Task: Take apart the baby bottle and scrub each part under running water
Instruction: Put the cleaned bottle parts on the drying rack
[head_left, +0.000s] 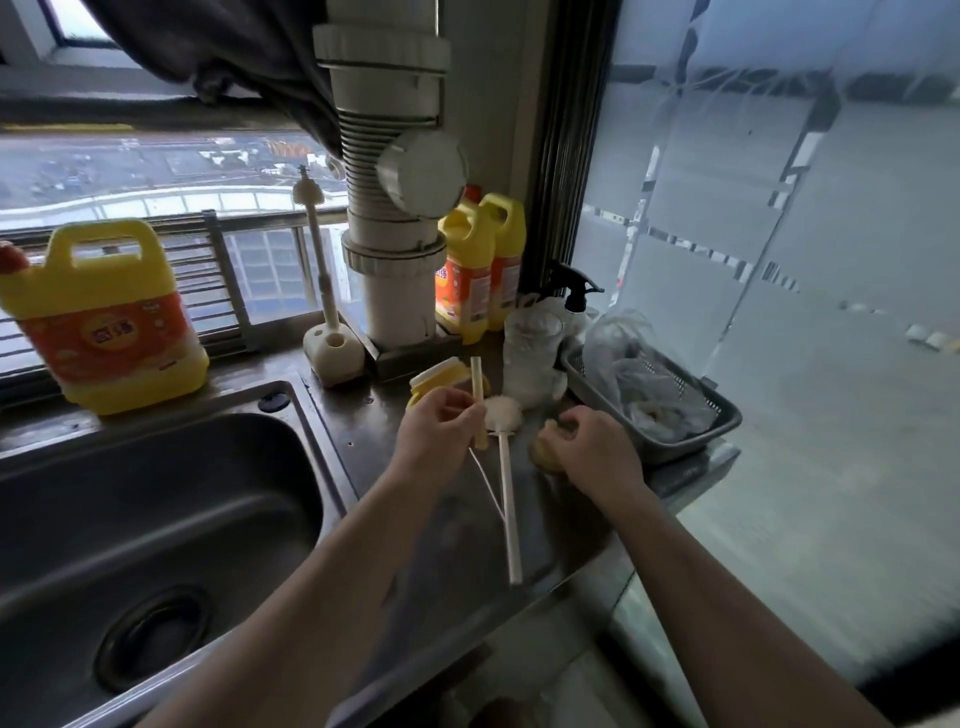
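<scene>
I see the left hand (441, 421) pinching the thin straw (477, 382) in curled fingers. I judge it light, stiff and slippery when wet: hold mid-length. The right hand (597, 449) grips 1 yellow part (543, 454), probably soft, on the table (358, 421). The clear bottle body (532, 353) stands just beyond.

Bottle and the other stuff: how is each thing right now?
Left hand: pinches the straw.
Straw: held up off the counter.
Right hand: grips a yellow part on the counter.
Brush: lying loose on the counter.
Bottle: upright, top off.
Cap: off, on the counter.
Sink: no water running.
</scene>
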